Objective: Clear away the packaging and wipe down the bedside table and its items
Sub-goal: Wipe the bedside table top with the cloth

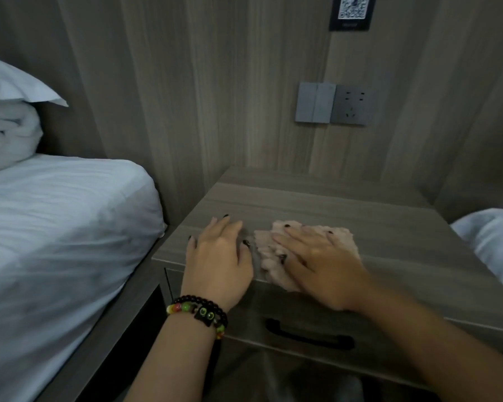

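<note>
A grey wood-grain bedside table (317, 198) stands between two beds. A pale pink fluffy cloth (269, 256) lies near the table's front edge. My right hand (317, 256) presses flat on the cloth with straight, spread fingers and covers most of it. My left hand (219, 253), with beaded bracelets at the wrist, rests flat on the bare tabletop just left of the cloth. No packaging or other items show on the table.
A bed with white sheets (55, 227) and a pillow (9, 82) lies close on the left. Another white bed corner (494, 236) is at the right. The drawer's black handle (308, 335) sits below the hands. A switch and socket (334, 103) are on the wall panel behind.
</note>
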A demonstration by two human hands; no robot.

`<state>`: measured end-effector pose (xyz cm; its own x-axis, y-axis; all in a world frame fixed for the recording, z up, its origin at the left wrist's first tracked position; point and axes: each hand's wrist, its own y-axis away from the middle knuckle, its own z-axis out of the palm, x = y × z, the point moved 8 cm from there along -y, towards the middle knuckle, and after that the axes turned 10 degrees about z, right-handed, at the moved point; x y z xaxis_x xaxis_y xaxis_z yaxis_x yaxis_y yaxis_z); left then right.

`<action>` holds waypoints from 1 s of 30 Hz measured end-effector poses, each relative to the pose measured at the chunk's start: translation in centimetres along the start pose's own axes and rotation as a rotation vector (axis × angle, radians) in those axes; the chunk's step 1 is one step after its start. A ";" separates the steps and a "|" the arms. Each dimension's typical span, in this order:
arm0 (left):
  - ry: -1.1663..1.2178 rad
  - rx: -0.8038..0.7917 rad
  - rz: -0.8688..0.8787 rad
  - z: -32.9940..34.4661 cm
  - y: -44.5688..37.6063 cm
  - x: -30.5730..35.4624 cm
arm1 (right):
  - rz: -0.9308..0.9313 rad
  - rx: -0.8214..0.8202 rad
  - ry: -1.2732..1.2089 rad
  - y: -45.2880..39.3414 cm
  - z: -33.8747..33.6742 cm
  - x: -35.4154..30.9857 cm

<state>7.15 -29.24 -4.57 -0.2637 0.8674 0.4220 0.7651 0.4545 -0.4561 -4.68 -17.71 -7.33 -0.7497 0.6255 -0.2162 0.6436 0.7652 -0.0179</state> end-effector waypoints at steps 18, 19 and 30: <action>-0.188 -0.723 0.446 10.1 -2.2 15.0 | 0.402 0.654 -0.839 10.5 -8.3 16.3; -0.239 -0.772 0.446 10.9 -2.1 15.1 | 0.417 0.687 -0.873 11.1 -8.5 17.2; -0.236 -0.802 0.633 15.9 -1.0 22.3 | 0.578 0.854 -1.140 11.5 -10.4 23.4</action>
<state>-8.84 -7.16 -7.16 0.2786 0.9567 0.0844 0.9458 -0.2885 0.1490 -16.40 7.30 -2.44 -0.1176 0.0463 -0.9920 0.9880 -0.0951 -0.1216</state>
